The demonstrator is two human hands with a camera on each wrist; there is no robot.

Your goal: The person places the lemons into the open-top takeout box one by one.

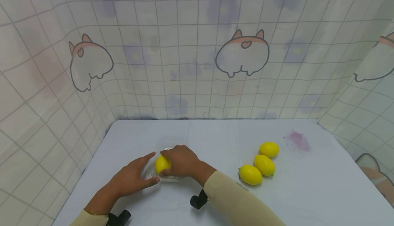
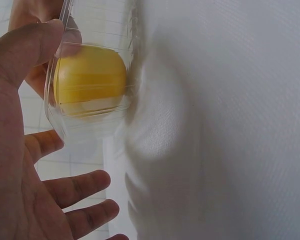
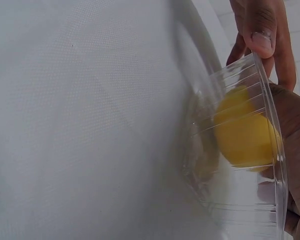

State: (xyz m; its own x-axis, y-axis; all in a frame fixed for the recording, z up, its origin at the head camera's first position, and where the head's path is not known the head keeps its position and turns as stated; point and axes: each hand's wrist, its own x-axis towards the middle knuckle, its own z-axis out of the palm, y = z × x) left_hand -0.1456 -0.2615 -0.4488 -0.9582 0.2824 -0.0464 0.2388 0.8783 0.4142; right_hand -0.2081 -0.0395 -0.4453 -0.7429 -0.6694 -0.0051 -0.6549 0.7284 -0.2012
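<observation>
My right hand [image 1: 182, 161] reaches over a clear plastic box [image 1: 173, 142] and grips a lemon [image 1: 162, 164] inside it. Seen from the left wrist, the lemon [image 2: 90, 77] shows through the box's ridged wall, with the right hand's fingers partly hidden behind the plastic. My left hand [image 1: 131, 176] is at the left side of the box, fingers spread and fairly straight. Its thumb [image 2: 50, 37] touches the box's rim in the left wrist view. Through the plastic in the right wrist view, the lemon [image 3: 247, 137] looks distorted.
Three more lemons [image 1: 264, 165] lie in a slanting row on the white table [image 1: 307, 188], right of the box. Behind them is a flat clear piece with a pinkish patch [image 1: 298, 141]. A grid-patterned curtain [image 1: 197, 82] hangs along the back and sides.
</observation>
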